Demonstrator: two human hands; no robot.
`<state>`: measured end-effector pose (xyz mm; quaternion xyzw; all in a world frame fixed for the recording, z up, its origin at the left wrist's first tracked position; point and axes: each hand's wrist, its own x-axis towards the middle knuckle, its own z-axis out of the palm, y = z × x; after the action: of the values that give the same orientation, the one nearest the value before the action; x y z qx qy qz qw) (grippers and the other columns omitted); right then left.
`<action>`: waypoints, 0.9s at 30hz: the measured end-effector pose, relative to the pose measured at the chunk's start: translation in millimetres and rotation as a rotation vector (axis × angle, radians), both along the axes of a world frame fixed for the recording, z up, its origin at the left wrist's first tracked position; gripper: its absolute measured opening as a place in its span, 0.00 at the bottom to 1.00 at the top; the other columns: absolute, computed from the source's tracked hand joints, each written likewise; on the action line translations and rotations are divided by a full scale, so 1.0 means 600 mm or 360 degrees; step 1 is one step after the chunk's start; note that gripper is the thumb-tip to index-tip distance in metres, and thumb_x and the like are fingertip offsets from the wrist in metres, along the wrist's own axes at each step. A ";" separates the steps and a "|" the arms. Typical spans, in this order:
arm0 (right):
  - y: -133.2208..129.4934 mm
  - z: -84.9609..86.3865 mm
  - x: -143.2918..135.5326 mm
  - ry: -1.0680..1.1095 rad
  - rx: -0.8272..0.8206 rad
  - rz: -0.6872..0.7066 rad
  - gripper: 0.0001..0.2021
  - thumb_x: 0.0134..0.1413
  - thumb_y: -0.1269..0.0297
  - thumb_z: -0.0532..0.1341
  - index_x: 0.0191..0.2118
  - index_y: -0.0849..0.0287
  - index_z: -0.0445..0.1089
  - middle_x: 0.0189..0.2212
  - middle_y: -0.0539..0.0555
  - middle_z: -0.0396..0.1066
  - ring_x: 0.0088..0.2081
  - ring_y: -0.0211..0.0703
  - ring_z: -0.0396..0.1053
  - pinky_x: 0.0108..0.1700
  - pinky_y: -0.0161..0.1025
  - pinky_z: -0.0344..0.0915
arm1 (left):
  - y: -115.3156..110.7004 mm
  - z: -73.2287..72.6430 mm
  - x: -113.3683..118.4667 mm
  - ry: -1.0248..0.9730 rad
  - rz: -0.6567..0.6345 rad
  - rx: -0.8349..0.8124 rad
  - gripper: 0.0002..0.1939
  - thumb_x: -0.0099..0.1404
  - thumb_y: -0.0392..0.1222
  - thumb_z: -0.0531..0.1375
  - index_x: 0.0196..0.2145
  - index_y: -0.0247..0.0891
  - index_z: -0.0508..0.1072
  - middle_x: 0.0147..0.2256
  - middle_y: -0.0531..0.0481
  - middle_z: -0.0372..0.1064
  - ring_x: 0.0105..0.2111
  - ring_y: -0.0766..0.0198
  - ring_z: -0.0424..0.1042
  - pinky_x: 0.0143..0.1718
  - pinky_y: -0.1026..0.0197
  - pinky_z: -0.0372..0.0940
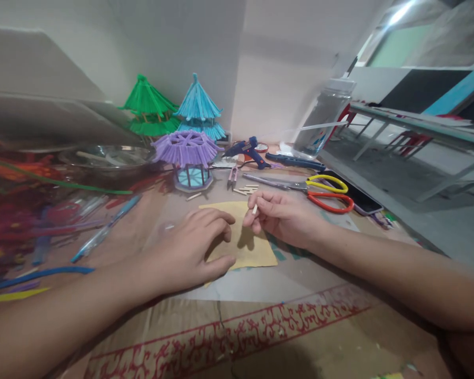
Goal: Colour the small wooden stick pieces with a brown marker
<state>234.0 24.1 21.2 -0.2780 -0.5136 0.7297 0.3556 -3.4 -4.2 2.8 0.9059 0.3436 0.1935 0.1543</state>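
My right hand pinches a short pale wooden stick between thumb and fingers, just above a yellowish square sheet. My left hand lies over the left side of that sheet, thumb and fingers apart, holding nothing. Several similar short sticks lie in a loose pile beyond the sheet, and one more stick lies apart to the left. Behind my hands stands a small pavilion model with a purple roof and a light blue base.
Green and blue tiered roof models stand by the wall. Scissors, pink thread snips, a glue gun and a phone lie beyond my right hand. A metal bowl, a pen and blurred craft stems are leftward.
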 end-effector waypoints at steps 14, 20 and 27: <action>0.016 0.002 0.002 -0.0546 0.0452 -0.0236 0.12 0.60 0.54 0.65 0.33 0.57 0.68 0.22 0.48 0.72 0.23 0.35 0.67 0.28 0.34 0.64 | 0.000 0.000 -0.001 -0.0005 -0.0005 0.0007 0.10 0.66 0.49 0.60 0.38 0.41 0.69 0.55 0.41 0.69 0.58 0.47 0.65 0.59 0.42 0.61; 0.071 -0.010 0.036 -0.1418 0.1411 -0.0712 0.04 0.58 0.70 0.62 0.36 0.59 0.75 0.31 0.51 0.77 0.32 0.41 0.71 0.38 0.40 0.67 | 0.000 0.003 -0.003 -0.0017 0.0002 0.0003 0.08 0.66 0.48 0.60 0.38 0.41 0.69 0.57 0.41 0.70 0.59 0.46 0.65 0.60 0.41 0.61; 0.091 -0.032 0.049 -0.1341 0.1666 -0.0829 0.09 0.60 0.70 0.61 0.45 0.59 0.75 0.46 0.58 0.79 0.50 0.50 0.74 0.55 0.50 0.66 | -0.006 0.003 0.000 -0.0050 -0.0005 0.0030 0.08 0.67 0.48 0.60 0.39 0.41 0.71 0.55 0.42 0.71 0.58 0.48 0.67 0.58 0.44 0.63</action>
<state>263.3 79.0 2.1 -0.4425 -0.8065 0.1102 0.3763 -3.1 -7.6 4.5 0.9048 0.3378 0.2105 0.1514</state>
